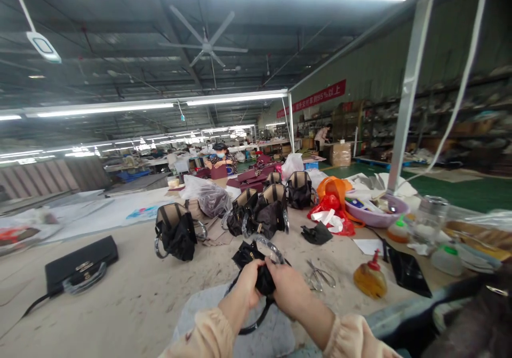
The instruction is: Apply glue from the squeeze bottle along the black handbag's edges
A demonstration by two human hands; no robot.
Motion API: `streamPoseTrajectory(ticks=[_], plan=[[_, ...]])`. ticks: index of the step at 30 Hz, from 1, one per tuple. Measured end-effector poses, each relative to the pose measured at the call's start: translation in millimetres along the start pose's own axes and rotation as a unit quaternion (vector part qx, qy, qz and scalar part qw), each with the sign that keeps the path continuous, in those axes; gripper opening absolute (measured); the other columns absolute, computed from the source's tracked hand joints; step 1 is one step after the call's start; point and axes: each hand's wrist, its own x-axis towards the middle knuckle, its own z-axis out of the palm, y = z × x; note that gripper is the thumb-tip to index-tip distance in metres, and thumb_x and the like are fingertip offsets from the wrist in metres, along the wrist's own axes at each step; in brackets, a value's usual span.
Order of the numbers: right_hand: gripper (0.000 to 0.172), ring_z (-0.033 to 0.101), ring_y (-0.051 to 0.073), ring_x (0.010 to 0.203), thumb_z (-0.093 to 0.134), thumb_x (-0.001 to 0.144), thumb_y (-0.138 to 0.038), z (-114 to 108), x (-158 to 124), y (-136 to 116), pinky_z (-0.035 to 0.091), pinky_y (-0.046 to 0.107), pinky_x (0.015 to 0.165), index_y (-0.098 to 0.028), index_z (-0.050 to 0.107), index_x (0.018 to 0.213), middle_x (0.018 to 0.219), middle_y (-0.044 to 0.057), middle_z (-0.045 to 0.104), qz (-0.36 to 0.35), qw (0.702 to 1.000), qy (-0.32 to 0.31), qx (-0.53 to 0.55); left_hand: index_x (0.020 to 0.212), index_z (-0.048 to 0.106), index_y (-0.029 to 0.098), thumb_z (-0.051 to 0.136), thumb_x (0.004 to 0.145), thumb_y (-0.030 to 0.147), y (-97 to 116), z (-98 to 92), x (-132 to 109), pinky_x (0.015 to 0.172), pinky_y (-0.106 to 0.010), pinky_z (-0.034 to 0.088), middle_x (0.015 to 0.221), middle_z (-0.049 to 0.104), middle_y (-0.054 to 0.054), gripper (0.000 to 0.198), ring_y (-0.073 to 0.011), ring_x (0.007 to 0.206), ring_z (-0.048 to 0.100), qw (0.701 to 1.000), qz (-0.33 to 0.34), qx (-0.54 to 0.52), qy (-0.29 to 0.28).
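Note:
My left hand and my right hand meet in front of me, both closed round a small black handbag with a clear plastic-wrapped handle. A black strap hangs from it onto a grey pad on the worktable. Scissors lie just right of my right hand.
Several black-and-tan handbags stand further back on the table, and a flat black bag lies at left. An amber glue bottle, a purple basin, red plastic bags and jars sit at right. A person works at a far bench.

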Motion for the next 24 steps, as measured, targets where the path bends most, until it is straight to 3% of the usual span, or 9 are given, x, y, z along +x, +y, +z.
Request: streamPoseTrajectory(ticks=[3,7,10,12,13,15,18,21,24], plan=[[0.037,0.070,0.025,0.086,0.052,0.074,-0.002,0.3,4.6,6.3,0.050,0.028,0.074,-0.018,0.073,0.100,0.093,0.011,0.074,0.002,1.000,-0.002,0.014,0.066,0.062,0.014,0.061,0.080,0.021,8.7,-2.2,-4.6,0.044,-0.025,0.042,0.052,0.063,-0.004,0.015,-0.0166,0.044,0.057,0.993,0.025,0.113,0.024],[0.034,0.068,0.020,0.083,0.048,0.070,0.001,-3.4,10.7,24.2,0.045,0.023,0.069,-0.020,0.073,0.079,0.086,0.008,0.073,-0.010,0.999,0.018,0.036,0.058,0.061,0.017,0.068,0.078,0.039,27.1,-8.9,-18.7,0.046,-0.029,0.039,0.052,0.060,-0.006,0.030,-0.0182,0.044,0.052,0.959,0.097,0.267,0.025],[0.041,0.067,0.017,0.085,0.042,0.067,0.003,-8.9,14.0,41.0,0.043,0.021,0.071,-0.020,0.073,0.080,0.087,0.006,0.071,-0.010,0.997,0.043,0.059,0.056,0.062,0.020,0.074,0.068,0.054,38.1,-20.9,-31.4,0.069,-0.038,0.047,0.064,0.060,-0.009,0.038,-0.0277,0.067,0.060,0.841,0.329,0.427,0.054],[0.043,0.066,0.017,0.085,0.041,0.065,0.004,-11.3,15.0,49.8,0.043,0.021,0.072,-0.021,0.073,0.081,0.088,0.005,0.071,-0.008,0.996,0.050,0.075,0.076,0.068,0.020,0.081,0.059,0.052,39.1,-28.8,-36.2,0.094,-0.044,0.041,0.094,0.064,-0.013,0.038,-0.0361,0.100,0.059,0.750,0.480,0.450,0.072],[0.044,0.065,0.017,0.086,0.041,0.064,0.003,-11.8,15.3,52.8,0.042,0.021,0.073,-0.021,0.074,0.081,0.088,0.005,0.072,-0.008,0.995,0.050,0.082,0.093,0.069,0.020,0.084,0.056,0.050,37.2,-31.3,-36.7,0.103,-0.046,0.035,0.111,0.062,-0.015,0.050,-0.0381,0.114,0.052,0.721,0.518,0.456,0.066],[0.046,0.065,0.017,0.086,0.042,0.063,0.002,-11.3,15.7,56.1,0.042,0.020,0.074,-0.022,0.075,0.084,0.089,0.004,0.072,-0.010,0.994,0.044,0.096,0.123,0.060,0.019,0.087,0.050,0.048,29.9,-31.5,-33.6,0.110,-0.048,0.028,0.135,0.051,-0.017,0.083,-0.0385,0.128,0.042,0.685,0.516,0.514,0.016],[0.044,0.065,0.017,0.085,0.044,0.063,0.001,-9.0,16.6,56.0,0.041,0.021,0.073,-0.022,0.076,0.084,0.087,0.005,0.072,-0.009,0.993,0.031,0.114,0.135,0.051,0.017,0.089,0.044,0.047,17.0,-20.9,-21.8,0.108,-0.053,0.030,0.135,0.053,-0.018,0.103,-0.0391,0.125,0.043,0.625,0.458,0.630,-0.052],[0.042,0.065,0.018,0.084,0.045,0.064,-0.001,-8.7,17.4,55.1,0.041,0.022,0.072,-0.021,0.076,0.084,0.087,0.006,0.073,-0.006,0.990,0.029,0.135,0.127,0.059,0.021,0.090,0.042,0.046,11.7,-7.0,-7.9,0.098,-0.052,0.038,0.120,0.063,-0.012,0.093,-0.0365,0.112,0.051,0.573,0.463,0.675,-0.049],[0.041,0.065,0.019,0.084,0.046,0.064,-0.001,-10.6,17.4,55.3,0.040,0.023,0.072,-0.023,0.075,0.082,0.086,0.005,0.074,0.001,0.986,0.037,0.164,0.111,0.066,0.025,0.088,0.053,0.037,12.9,0.4,3.6,0.090,-0.045,0.041,0.112,0.066,-0.006,0.063,-0.0306,0.104,0.055,0.554,0.490,0.671,-0.056]])
